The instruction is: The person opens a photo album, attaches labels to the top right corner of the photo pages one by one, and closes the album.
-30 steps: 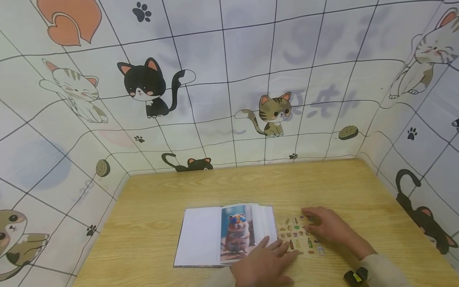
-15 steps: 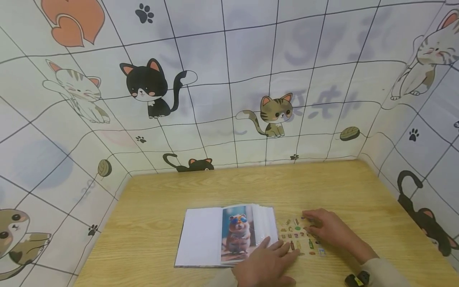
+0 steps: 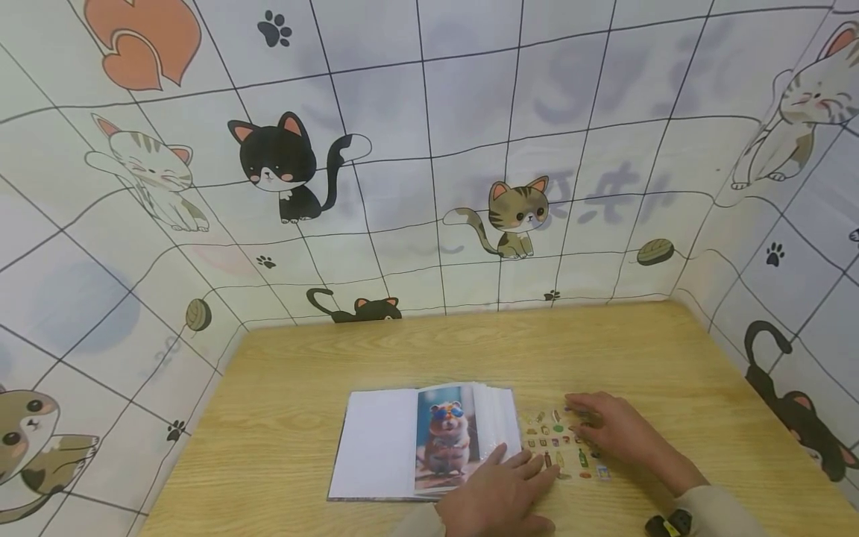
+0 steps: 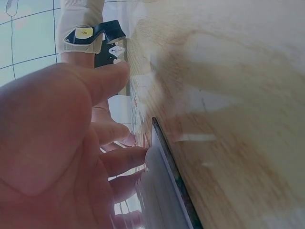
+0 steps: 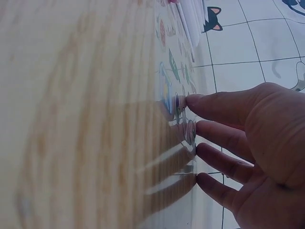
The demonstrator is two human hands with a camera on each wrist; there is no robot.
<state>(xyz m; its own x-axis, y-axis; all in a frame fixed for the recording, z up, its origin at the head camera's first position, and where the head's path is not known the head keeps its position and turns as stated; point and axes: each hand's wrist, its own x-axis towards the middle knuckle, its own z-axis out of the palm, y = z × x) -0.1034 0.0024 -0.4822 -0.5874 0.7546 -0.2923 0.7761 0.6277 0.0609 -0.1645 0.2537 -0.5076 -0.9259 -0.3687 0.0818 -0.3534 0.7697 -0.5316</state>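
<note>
An open photo album (image 3: pixel 379 447) lies on the table, a blank white page at left and a picture of a hamster in sunglasses (image 3: pixel 446 440) at right. My left hand (image 3: pixel 499 492) rests spread over the album's lower right corner, fingers reaching onto a clear sticker sheet (image 3: pixel 552 441) printed with small food and bottle stickers. In the left wrist view, the fingers lie along the album's edge (image 4: pixel 174 181). At the sheet's right side, my right hand (image 3: pixel 617 429) touches it with its fingertips (image 5: pixel 202 126), thumb and forefinger apart. It covers part of the stickers.
The wooden table (image 3: pixel 288 373) extends around the album and the sheet. A white curtain (image 3: pixel 416 179) printed with cats and grid lines surrounds the table at the back and sides. A dark wrist strap (image 3: pixel 667 522) sits by the right sleeve.
The head view has shifted very slightly. Both hands, the album and the sticker sheet stay in nearly the same place.
</note>
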